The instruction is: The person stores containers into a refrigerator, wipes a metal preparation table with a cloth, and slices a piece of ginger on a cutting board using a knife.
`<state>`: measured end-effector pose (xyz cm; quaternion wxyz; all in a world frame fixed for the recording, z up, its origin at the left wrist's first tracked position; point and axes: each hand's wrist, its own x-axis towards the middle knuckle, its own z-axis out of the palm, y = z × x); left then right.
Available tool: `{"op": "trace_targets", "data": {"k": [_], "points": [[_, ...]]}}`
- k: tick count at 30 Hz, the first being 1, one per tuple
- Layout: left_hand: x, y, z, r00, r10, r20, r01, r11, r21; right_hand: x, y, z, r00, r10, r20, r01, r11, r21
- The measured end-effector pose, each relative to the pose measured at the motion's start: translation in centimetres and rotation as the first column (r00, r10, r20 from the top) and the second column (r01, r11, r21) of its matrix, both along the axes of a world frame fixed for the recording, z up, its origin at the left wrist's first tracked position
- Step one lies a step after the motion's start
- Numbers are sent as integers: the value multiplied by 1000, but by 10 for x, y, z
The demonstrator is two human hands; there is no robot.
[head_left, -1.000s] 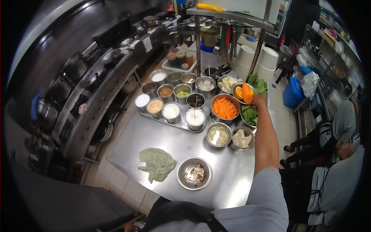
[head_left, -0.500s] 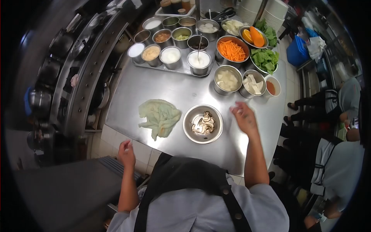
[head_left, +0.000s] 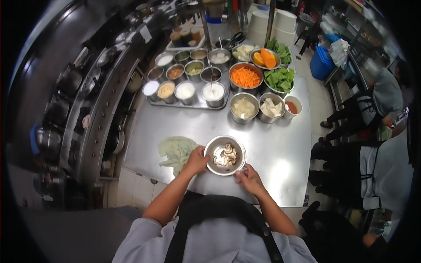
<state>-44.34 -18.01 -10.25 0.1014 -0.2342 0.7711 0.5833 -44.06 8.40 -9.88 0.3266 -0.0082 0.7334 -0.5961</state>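
Note:
A round steel bowl (head_left: 216, 145) holding sliced mushrooms (head_left: 228, 154) is at the front of the steel table (head_left: 149, 125). My left hand (head_left: 197, 161) is closed on the bowl's left rim, with the thumb on top. At the lower right of the rim, my right hand (head_left: 250, 179) grips the same bowl between thumb and fingers. I cannot tell whether the bowl is lifted or resting on the metal. Left of it lies a crumpled pale green cloth (head_left: 175, 151), partly behind my left hand and forearm.
Farther back are a pot of shredded carrots (head_left: 245, 78), potato chunks in water (head_left: 244, 108), white blocks (head_left: 270, 108), leafy greens (head_left: 280, 79) and a tray (head_left: 193, 104) of seasoning containers. A stove (head_left: 94, 118) runs along the left. Co-workers (head_left: 381, 162) stand at the right.
Both hands have come in to the bowl, the left from beside the table and the right from its right side, and taken hold of it. The camera view has shifted.

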Motion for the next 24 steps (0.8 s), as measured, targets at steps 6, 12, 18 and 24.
{"op": "trace_targets", "data": {"k": [6, 12, 18, 24], "points": [[-2, -14, -6, 999, 31, -43, -29, 999, 40, 14, 31, -4, 991, -104, -80, 114, 983, 143], [-11, -95, 16, 967, 196, -164, -136, 938, 317, 54, 38, -12, 959, -223, -177, 267, 920, 286], [-98, -220, 90, 789, 354, -503, -316, 935, 162, 97, 13, -7, 933, -230, -276, 324, 870, 371], [-230, -248, 129, 784, 286, -551, -274, 956, 106, 130, -24, 12, 901, -227, -370, 393, 789, 472]]}}
